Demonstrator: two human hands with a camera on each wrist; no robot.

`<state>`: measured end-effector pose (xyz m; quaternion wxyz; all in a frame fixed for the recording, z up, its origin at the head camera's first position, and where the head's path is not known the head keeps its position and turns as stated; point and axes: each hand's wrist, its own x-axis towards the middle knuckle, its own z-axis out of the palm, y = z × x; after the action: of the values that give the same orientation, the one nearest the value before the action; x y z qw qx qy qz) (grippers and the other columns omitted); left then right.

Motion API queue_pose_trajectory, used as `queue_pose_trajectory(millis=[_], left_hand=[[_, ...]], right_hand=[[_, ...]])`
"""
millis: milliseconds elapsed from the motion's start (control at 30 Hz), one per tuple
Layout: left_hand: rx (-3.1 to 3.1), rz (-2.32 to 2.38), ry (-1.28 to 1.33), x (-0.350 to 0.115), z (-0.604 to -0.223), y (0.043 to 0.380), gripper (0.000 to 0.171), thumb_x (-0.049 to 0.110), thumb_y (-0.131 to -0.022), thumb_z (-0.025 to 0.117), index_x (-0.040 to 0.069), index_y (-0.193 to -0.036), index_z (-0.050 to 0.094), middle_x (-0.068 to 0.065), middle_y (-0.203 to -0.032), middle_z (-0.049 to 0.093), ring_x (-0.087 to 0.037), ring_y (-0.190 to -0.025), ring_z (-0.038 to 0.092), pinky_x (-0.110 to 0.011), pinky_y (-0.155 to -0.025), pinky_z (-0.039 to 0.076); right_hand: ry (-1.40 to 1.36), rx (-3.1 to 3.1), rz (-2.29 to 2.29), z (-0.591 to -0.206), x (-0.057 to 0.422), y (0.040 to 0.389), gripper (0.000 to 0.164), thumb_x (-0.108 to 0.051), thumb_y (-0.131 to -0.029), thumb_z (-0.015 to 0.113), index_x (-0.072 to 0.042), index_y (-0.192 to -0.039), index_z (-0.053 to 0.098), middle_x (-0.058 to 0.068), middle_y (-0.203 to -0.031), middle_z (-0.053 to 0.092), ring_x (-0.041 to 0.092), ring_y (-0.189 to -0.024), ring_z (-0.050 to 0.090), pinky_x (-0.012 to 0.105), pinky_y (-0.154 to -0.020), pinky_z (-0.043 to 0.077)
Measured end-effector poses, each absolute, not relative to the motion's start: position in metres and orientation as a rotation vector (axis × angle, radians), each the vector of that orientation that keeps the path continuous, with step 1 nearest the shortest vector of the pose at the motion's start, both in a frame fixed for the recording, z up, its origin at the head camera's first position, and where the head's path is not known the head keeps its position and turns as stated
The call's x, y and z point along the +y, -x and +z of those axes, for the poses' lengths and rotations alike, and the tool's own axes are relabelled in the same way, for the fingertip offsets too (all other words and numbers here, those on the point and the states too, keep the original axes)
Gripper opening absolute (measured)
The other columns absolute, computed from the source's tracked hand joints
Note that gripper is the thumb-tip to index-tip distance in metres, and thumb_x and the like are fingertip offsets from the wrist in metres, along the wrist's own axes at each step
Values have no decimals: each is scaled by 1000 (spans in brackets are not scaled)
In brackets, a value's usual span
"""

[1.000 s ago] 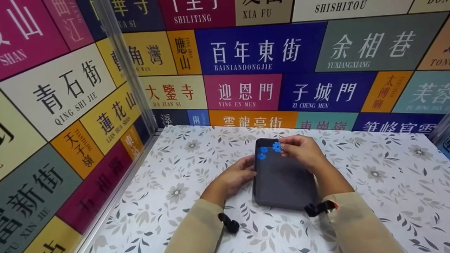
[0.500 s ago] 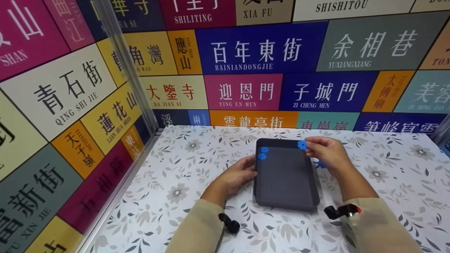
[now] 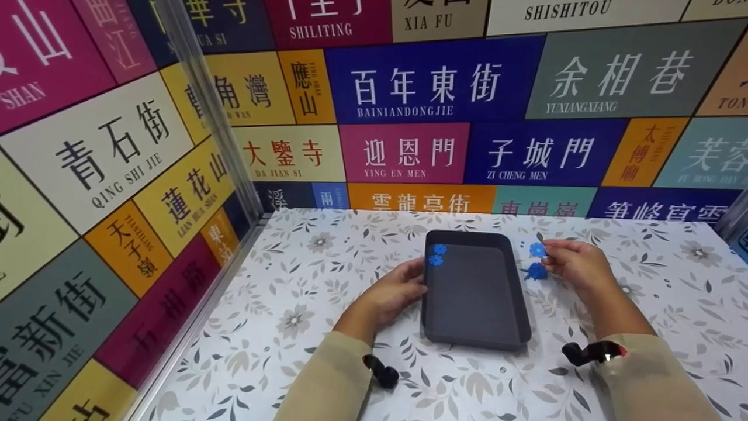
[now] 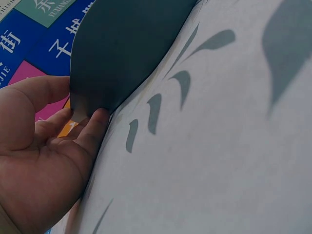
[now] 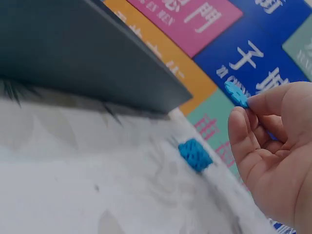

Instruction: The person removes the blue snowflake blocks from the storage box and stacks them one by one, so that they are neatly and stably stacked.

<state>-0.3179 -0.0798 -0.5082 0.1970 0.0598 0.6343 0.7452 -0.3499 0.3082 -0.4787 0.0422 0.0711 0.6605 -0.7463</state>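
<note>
A dark grey rectangular tray (image 3: 476,292) lies on the table, with two blue notched snowflake discs (image 3: 436,255) inside at its far left corner. My left hand (image 3: 392,293) rests against the tray's left side; in the left wrist view its thumb and fingertips touch the tray wall (image 4: 122,44), fingers relaxed. Right of the tray, my right hand (image 3: 575,266) pinches another blue snowflake disc (image 3: 536,249) between thumb and fingertips. Just below that disc, a blue clump of discs (image 5: 195,155) sits on the tablecloth, its exact number unclear.
The tablecloth (image 3: 292,362) is white with grey flowers and leaves. Wall panels with colourful street signs (image 3: 432,82) stand behind and to the left. A clear corner strip (image 3: 216,117) joins them. Tiny blue bits (image 3: 522,244) lie right of the tray.
My right hand has moved from over the tray's far part out past its right edge, carrying the blue snowflake disc. The clump beside the tray has come into sight. My left hand stays put.
</note>
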Motion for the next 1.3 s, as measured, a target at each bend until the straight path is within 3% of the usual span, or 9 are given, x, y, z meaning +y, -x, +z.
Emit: queue_pose_trajectory(millis=[233,333,500,933,1300], left_hand=[[1763,2102,-205,-78,-509,319,75,-11,-94,59,4,-165,37,-15,-172,39,-30,-159,41,-45,-128,41],[1761,2096,-207,-78,-509,320,76,-10,-95,59,6,-165,37,-14,-172,39,-30,-159,41,-45,-128,41],[1760,2089,-201,-79,-507,320,77,-9,-95,59,7,-166,36,-13,-173,39,-29,-159,41,-44,-129,40],[1747,2089,-203,-80,-508,319,79,-11,-95,59,6,-167,33,-14,-175,35,-31,-161,38,-44,-131,38],[1783,2063,-179,-81,-509,318,76,-9,-95,61,9,-166,38,-11,-172,40,-27,-160,41,-43,-128,41]], right_hand=[[-277,2067,-2188,-494,323,351,17,-12,-104,68,-23,-100,80,-8,-86,75,7,-80,70,21,-72,63],[-246,2122,-2118,-498,325,352,15,-13,-105,66,-18,-110,79,-8,-86,75,6,-81,69,20,-74,62],[-233,2213,-2004,-501,325,352,26,-16,-107,64,-10,-129,74,-13,-90,74,3,-83,67,19,-76,62],[-302,2295,-1921,-508,322,355,31,-21,-105,67,-7,-133,71,-15,-90,73,3,-83,67,18,-76,61],[-314,2365,-1868,-511,320,355,34,-22,-104,69,-2,-133,68,-12,-85,73,3,-78,67,20,-74,62]])
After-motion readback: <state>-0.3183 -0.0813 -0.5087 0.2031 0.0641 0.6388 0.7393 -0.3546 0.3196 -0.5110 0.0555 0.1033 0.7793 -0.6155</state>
